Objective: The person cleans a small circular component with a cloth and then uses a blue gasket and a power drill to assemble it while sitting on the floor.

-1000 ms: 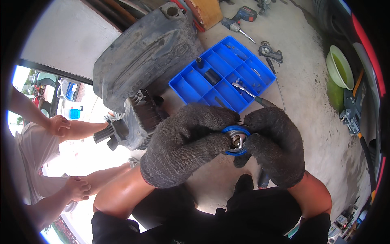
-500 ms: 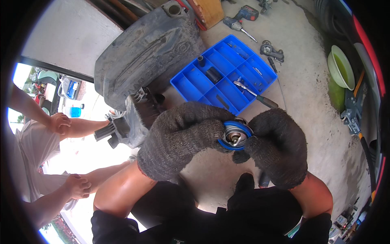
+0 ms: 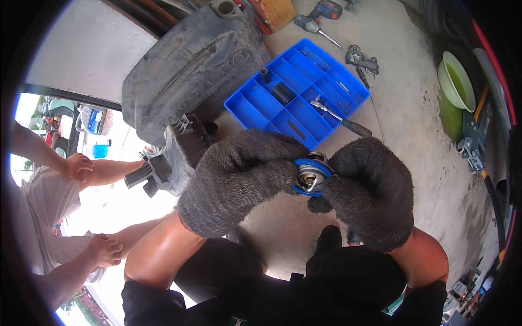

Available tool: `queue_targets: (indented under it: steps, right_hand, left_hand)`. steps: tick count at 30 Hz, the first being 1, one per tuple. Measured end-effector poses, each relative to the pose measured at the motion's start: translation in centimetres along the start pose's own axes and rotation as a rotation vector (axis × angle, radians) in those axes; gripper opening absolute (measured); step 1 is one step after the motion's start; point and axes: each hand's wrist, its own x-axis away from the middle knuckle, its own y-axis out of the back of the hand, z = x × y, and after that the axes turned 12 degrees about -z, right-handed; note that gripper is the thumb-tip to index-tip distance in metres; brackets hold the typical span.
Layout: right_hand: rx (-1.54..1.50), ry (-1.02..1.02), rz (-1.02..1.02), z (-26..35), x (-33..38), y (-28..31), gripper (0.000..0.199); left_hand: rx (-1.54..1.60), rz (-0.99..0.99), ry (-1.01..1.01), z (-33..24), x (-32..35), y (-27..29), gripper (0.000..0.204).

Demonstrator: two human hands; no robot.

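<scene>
Between my two gloved hands is a round metal engine thermostat (image 3: 309,179) with a blue ring around its rim. Dark grey knit covers my left hand (image 3: 239,176), whose closed fingers grip the left side of the part. My right hand (image 3: 372,193), in a matching glove, pinches it from the right. The part is held tilted above the floor, its spring-like metal centre facing me, and the fingers hide its back edge. Just beyond my hands lies a blue compartment tray (image 3: 255,110) with black sockets (image 3: 282,93) and small hardware in it. A ratchet (image 3: 353,127) rests across its near right edge.
A dirty dark engine cover (image 3: 190,70) and a metal casting (image 3: 176,152) stand left of the tray. Beyond it lie a cordless power tool (image 3: 318,19) and a small metal part (image 3: 361,58). A green basin (image 3: 455,81) is at right. Another person's hands (image 3: 103,249) are at left.
The thermostat has tilted a little and shifted slightly left and up in the picture, with both hands still on it. The surroundings have shifted slightly with the view.
</scene>
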Motion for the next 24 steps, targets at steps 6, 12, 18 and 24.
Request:
queue_targets:
  steps: [6,12,18,24]
  right_hand:
    - [-0.266,-0.188,0.056,0.9,-0.5,0.0,0.016]
    - [0.06,0.08,-0.004,0.1,-0.5,0.5,0.017]
    - [0.331,0.438,0.0,-0.2,-0.7,0.3,0.02]
    - [0.458,0.445,-0.051,-0.4,-0.2,-0.2,0.017]
  left_hand:
    - [0.204,0.092,0.026,0.8,-0.5,-0.1,0.023]
    - [0.027,0.064,0.048,-0.3,-0.1,-0.2,0.021]
    - [-0.134,0.047,-0.007,-0.8,0.5,-0.9,0.017]
    - [-0.264,-0.022,0.0,-1.3,0.5,-1.7,0.021]
